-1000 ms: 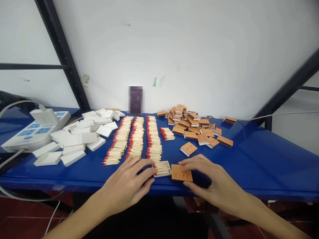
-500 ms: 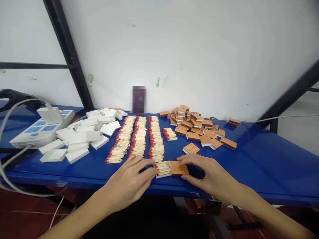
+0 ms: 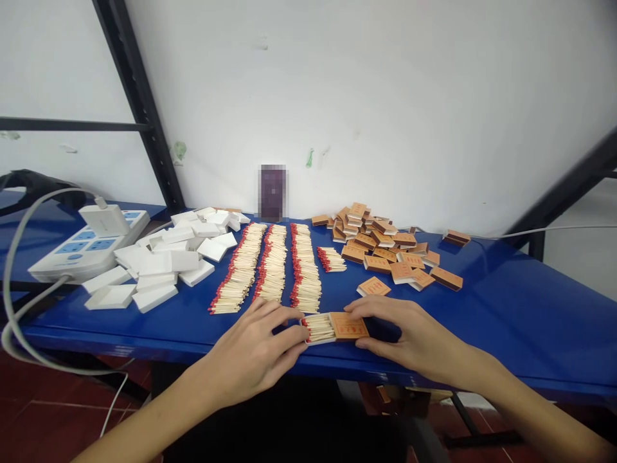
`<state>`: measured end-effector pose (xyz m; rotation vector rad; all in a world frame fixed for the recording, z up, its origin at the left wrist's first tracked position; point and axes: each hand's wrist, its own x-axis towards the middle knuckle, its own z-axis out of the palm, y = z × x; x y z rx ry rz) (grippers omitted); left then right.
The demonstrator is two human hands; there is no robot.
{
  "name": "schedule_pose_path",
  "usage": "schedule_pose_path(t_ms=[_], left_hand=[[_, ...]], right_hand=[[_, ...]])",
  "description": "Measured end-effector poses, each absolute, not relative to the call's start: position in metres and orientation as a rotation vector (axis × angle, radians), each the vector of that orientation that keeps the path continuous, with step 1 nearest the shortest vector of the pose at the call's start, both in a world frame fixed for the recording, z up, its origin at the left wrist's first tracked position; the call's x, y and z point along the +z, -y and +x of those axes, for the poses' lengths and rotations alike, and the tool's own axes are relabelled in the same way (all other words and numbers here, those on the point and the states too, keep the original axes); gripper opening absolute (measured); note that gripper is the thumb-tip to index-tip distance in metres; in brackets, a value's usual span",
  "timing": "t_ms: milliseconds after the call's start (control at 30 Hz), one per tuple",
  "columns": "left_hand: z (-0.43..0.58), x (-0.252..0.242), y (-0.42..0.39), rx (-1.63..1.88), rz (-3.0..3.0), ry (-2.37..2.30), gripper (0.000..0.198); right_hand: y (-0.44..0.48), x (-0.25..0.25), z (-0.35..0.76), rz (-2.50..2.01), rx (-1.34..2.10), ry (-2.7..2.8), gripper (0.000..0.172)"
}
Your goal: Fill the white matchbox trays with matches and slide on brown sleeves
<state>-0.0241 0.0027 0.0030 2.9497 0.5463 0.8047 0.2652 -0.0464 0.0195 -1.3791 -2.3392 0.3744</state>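
1. We see the left hand (image 3: pixel 264 344) gripping the left end of a white tray (image 3: pixel 324 341) near the front edge of the table (image 3: pixel 506 308).
2. Opposite, the right hand (image 3: pixel 409 335) pinches an orange sleeve (image 3: pixel 349 326) between thumb and fingers, apparently to keep both parts aligned.
3. We judge the match rows (image 3: pixel 306 273), tray pile (image 3: pixel 166 257) and sleeve pile (image 3: pixel 385 247) spread apart for easy reach.
4. The sleeve hides the tray's right end; fingers cover its left. We cannot identify the blurred dark rectangle (image 3: pixel 273 193).
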Motion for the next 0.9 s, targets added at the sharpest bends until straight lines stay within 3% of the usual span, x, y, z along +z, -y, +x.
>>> schedule_pose_path(t_ms=[233, 900], left_hand=[[-0.024, 0.001, -0.003, 0.796, 2.947, -0.547, 0.016], [-0.025, 0.002, -0.006, 0.942, 2.845, -0.554, 0.043]], right_hand=[[0.046, 0.023, 0.263, -1.277, 0.419, 2.374, 0.025], [0.051, 0.017, 0.223, -1.033, 0.574, 2.373, 0.016]])
